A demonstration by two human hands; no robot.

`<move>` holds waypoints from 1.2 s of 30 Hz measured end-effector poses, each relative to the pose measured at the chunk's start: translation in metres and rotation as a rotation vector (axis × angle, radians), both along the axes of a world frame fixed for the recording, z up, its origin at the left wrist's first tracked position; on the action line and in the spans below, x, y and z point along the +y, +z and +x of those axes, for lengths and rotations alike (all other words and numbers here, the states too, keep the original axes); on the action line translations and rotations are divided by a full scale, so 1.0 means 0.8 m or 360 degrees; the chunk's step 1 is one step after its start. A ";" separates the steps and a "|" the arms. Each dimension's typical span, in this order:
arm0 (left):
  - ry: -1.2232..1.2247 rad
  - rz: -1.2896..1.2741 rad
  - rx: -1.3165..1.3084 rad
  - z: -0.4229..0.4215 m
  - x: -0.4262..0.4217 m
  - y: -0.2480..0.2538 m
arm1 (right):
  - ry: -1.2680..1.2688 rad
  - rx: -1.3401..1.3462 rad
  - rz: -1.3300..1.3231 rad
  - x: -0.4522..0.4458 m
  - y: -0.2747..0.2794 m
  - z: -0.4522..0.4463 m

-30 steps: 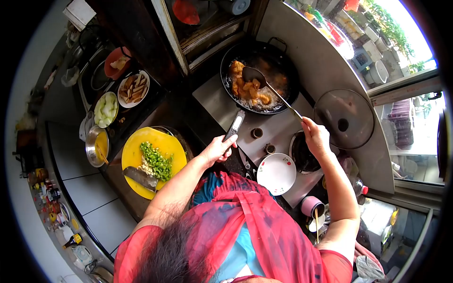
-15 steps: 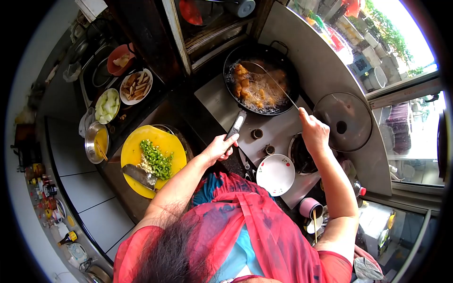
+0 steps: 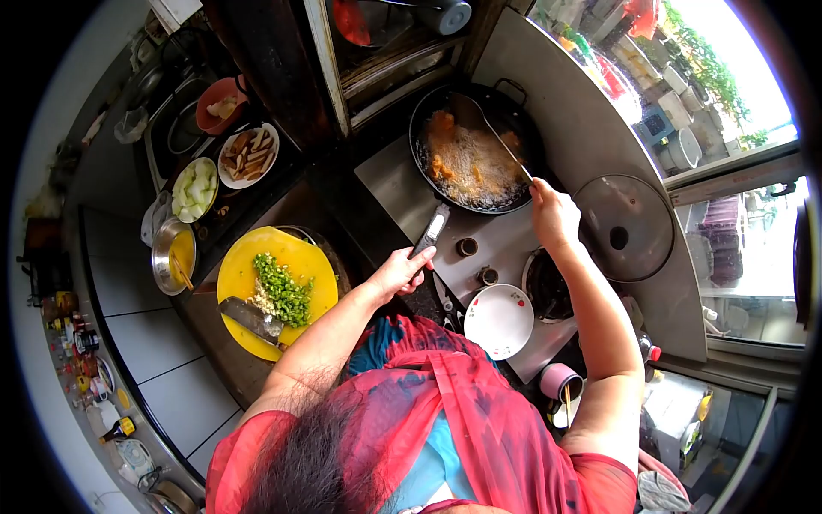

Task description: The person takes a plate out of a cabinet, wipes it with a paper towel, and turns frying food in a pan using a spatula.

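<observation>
A black wok (image 3: 529,116) sits on the stove with bubbling oil and golden-brown fried pieces (image 3: 443,141) in it. My left hand (image 3: 402,272) is closed around the wok's long handle (image 3: 433,227). In my right hand (image 3: 555,214), above the wok's near right rim, is the handle of a long metal spatula (image 3: 505,147). Its dark head lies at the far side of the wok, among the foaming oil, which partly hides it. A white bowl (image 3: 498,321) with small red patterns stands near my body, below the wok.
To the left, a yellow cutting board (image 3: 240,274) carries chopped green pieces (image 3: 287,291) and a cleaver (image 3: 248,321). Beyond it are a metal bowl (image 3: 163,261) and plates of cut food (image 3: 248,156). A glass lid (image 3: 638,227) leans against the right-hand panel.
My right hand has moved slightly left and toward the wok. The spatula's head has shifted to the far side, and the pieces it carried now lie lower in the foaming oil.
</observation>
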State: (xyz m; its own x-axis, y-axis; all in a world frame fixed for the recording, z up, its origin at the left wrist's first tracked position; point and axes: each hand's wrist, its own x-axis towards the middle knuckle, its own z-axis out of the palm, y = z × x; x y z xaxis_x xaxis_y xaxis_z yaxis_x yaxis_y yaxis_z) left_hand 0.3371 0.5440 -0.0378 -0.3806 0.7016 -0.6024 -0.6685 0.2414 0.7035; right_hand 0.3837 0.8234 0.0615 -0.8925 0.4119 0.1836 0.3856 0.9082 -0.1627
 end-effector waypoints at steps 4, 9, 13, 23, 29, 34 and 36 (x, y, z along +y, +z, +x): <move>0.0002 0.0023 -0.0012 0.000 -0.001 0.003 | -0.0137 0.0060 -0.0179 0.019 -0.012 0.010; -0.0009 0.0021 0.0004 0.000 0.000 0.001 | -0.0135 0.0057 -0.0112 0.016 -0.008 0.028; -0.0017 0.0008 -0.0010 -0.001 0.000 0.006 | -0.0031 -0.0017 0.0021 0.011 0.009 0.033; -0.0016 0.0032 -0.0036 -0.002 -0.001 0.002 | 0.0033 -0.0001 0.0021 0.009 0.023 0.018; -0.0006 0.0042 -0.0044 -0.001 -0.001 -0.002 | -0.0136 0.0052 -0.0069 0.006 0.025 0.005; 0.0002 0.0025 -0.0032 0.000 -0.001 0.000 | -0.0157 0.0018 -0.0078 0.007 0.030 0.003; 0.0000 0.0027 -0.0022 -0.001 -0.001 0.002 | -0.0168 -0.0008 -0.0118 0.008 0.026 0.001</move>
